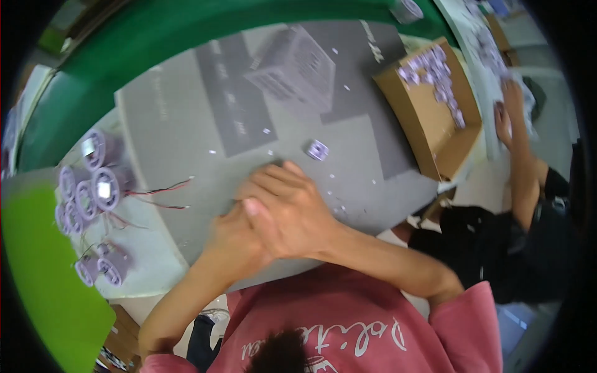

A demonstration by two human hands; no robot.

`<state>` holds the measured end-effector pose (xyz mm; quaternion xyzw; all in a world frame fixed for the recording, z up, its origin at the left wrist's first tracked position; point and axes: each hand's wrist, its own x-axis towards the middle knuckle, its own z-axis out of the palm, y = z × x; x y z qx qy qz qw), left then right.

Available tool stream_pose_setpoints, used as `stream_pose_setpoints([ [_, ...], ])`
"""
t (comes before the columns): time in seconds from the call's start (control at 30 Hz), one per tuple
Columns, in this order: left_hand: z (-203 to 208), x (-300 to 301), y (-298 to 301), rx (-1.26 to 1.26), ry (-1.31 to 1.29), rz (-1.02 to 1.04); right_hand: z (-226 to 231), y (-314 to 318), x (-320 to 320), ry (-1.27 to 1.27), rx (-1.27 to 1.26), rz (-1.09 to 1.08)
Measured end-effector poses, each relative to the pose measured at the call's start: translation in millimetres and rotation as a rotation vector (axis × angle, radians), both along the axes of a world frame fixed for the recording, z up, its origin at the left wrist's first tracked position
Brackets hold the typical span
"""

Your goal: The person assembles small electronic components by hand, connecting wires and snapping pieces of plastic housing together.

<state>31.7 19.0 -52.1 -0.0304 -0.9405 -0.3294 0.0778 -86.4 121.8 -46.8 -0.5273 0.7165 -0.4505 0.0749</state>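
Over the near middle of a grey printed mat, my two hands are pressed together. My right hand wraps over my left hand, fingers closed. Most of the left fingers are hidden beneath it, and whatever lies between the palms, if anything, does not show. Just beyond the right fingers sits a small, square, pale-purple part, touched by neither hand. Tiny white pieces are scattered around it on the mat.
An open cardboard box at the right holds many small pale parts. Several round lilac motor-like units with red and black wires stand at the left, near a bright green surface. Another person's arm reaches in at the far right.
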Motion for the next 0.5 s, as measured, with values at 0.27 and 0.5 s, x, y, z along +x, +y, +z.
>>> stream_pose_setpoints([
  [0.27,-10,1,7,0.082,0.058,0.192,2,-6,2,0.066,0.173,0.04],
  [0.5,14,-4,9,-0.084,-0.114,0.185,10,-17,1,-0.059,0.188,0.1],
])
